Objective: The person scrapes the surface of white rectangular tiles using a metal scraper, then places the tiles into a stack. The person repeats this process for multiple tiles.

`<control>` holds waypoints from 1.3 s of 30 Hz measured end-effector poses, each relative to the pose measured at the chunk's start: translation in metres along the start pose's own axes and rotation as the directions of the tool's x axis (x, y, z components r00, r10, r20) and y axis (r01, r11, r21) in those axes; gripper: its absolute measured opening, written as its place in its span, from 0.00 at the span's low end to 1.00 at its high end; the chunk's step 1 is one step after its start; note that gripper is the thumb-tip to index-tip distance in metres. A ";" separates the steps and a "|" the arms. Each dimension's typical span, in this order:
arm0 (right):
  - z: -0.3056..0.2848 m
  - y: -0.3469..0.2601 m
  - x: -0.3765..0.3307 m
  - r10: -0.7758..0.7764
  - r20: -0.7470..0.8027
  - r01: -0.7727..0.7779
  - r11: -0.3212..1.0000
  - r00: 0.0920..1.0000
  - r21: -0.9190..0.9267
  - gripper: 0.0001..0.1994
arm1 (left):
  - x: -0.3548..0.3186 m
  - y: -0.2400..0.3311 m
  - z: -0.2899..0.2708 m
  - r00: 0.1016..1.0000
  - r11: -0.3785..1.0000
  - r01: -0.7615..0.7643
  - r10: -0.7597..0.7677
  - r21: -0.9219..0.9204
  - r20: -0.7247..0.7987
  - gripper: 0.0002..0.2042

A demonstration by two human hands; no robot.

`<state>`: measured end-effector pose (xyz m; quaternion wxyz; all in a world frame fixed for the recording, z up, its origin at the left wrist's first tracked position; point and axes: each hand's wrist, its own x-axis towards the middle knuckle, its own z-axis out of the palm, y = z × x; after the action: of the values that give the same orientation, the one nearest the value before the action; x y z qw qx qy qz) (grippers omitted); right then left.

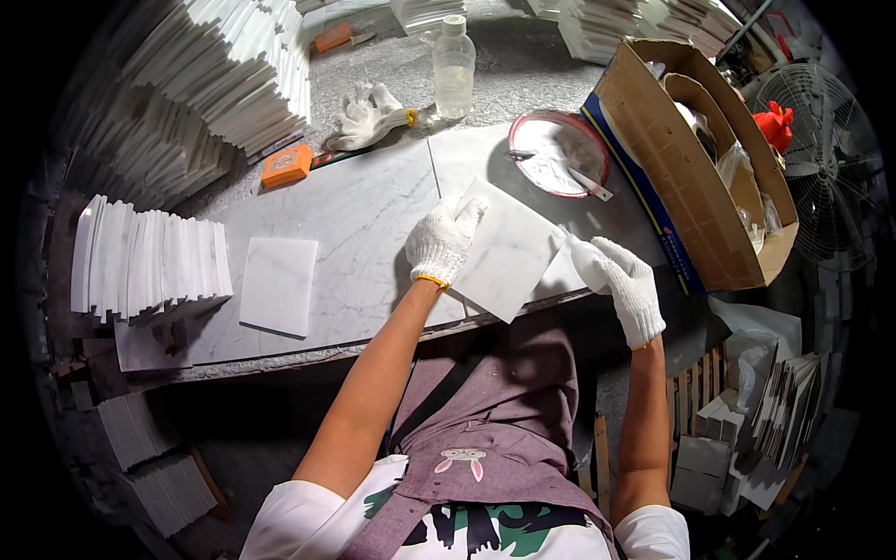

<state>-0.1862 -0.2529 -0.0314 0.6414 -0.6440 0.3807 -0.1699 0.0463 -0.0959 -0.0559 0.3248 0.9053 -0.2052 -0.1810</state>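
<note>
Tilting up off the near edge of the bench [373, 215], a white marble tile [509, 247] with grey veins was held between two gloved hands. The left hand [441, 241] lay over the tile's upper left corner, fingers curled onto its face and clamped there. The right hand [627, 285] sat at the tile's right edge and was closed around a small white object [586, 261], whose tip touched the tile's side; what that object was I could not tell. Both hands wore white knitted gloves, and the two were well apart, one on each side of the tile.

Under the tile the bench top was a grey-veined marble slab. To the left, flat on the slab, lay a second tile [278, 285] of the same kind, and beyond it a row of tiles [149, 266] stood on edge. Behind the held tile sat a round red-rimmed dish [558, 152] with a stick resting in it. Further back stood a clear plastic bottle [454, 67], a spare pair of white gloves [369, 114] beside it, and an orange block [286, 165] to their left. An open cardboard box [695, 159] stood at the right end of the bench, with a fan [826, 168] beyond it.
</note>
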 end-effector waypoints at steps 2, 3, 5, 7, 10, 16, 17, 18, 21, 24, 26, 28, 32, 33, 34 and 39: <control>0.000 0.000 0.001 0.004 0.000 -0.004 1.000 1.000 -0.001 0.20 | -0.001 0.000 -0.001 1.000 1.000 -0.007 0.007 -0.013 -0.005 0.24; 0.001 0.000 0.002 0.010 0.000 -0.010 1.000 1.000 -0.004 0.20 | -0.001 0.001 -0.001 1.000 1.000 -0.005 0.005 -0.010 -0.007 0.24; 0.000 0.001 0.003 0.009 -0.001 -0.009 1.000 1.000 -0.005 0.20 | -0.001 0.001 -0.002 1.000 1.000 -0.002 0.002 -0.003 -0.010 0.24; 0.000 0.003 0.004 -0.001 -0.002 0.001 1.000 1.000 0.000 0.20 | -0.001 -0.001 0.000 0.999 1.000 -0.022 0.023 0.008 -0.029 0.24; 0.001 0.000 0.003 0.014 -0.005 -0.014 1.000 1.000 -0.001 0.19 | 0.000 -0.003 0.002 0.998 0.999 -0.042 0.043 0.012 -0.045 0.23; 0.001 0.002 0.005 0.024 -0.016 -0.024 1.000 1.000 0.002 0.19 | 0.000 -0.001 0.000 1.000 1.000 -0.011 0.011 0.008 -0.010 0.23; 0.001 0.002 0.005 0.029 -0.018 -0.029 1.000 0.999 0.004 0.19 | 0.001 -0.001 0.000 1.000 1.000 -0.011 0.011 0.008 -0.004 0.23; 0.001 0.002 0.006 0.033 -0.021 -0.033 0.999 0.999 0.006 0.19 | 0.001 -0.001 0.000 1.000 1.000 -0.015 0.015 0.010 -0.006 0.23; 0.001 0.002 0.006 0.041 -0.024 -0.041 0.999 0.999 0.007 0.19 | 0.001 -0.002 0.001 1.000 1.000 -0.020 0.020 0.016 -0.014 0.23; 0.001 0.000 0.006 0.047 -0.027 -0.047 0.999 0.999 0.000 0.19 | 0.002 -0.002 0.001 1.000 1.000 -0.019 0.019 0.015 -0.014 0.23; 0.001 0.001 0.005 0.039 -0.027 -0.039 0.999 0.999 -0.002 0.19 | 0.002 -0.002 0.001 1.000 1.000 -0.019 0.019 0.012 -0.008 0.23; 0.000 0.004 0.007 0.017 -0.023 -0.017 1.000 1.000 0.001 0.18 | 0.001 -0.002 0.001 1.000 1.000 -0.018 0.018 0.000 -0.015 0.23; -0.001 0.000 0.001 0.046 -0.012 -0.046 0.998 0.999 0.043 0.22 | 0.001 -0.005 0.004 0.999 0.999 -0.038 0.038 -0.014 -0.039 0.24; -0.001 0.002 -0.001 0.041 -0.015 -0.039 0.995 0.999 0.095 0.24 | 0.001 -0.004 0.003 0.999 0.999 -0.040 0.040 -0.012 -0.034 0.23; -0.002 0.005 -0.002 0.036 -0.018 -0.033 0.989 0.999 0.146 0.25 | 0.001 -0.005 0.003 0.999 0.999 -0.042 0.042 -0.009 -0.029 0.23; -0.028 0.029 -0.004 0.034 0.041 -0.050 0.832 0.999 0.552 0.26 | -0.001 0.000 0.000 1.000 1.000 -0.008 0.008 -0.026 -0.014 0.23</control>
<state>-0.2168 -0.2659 -0.0551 0.8091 -0.4253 0.3200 -0.2491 0.0454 -0.0955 -0.0552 0.3388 0.9014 -0.2043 -0.1762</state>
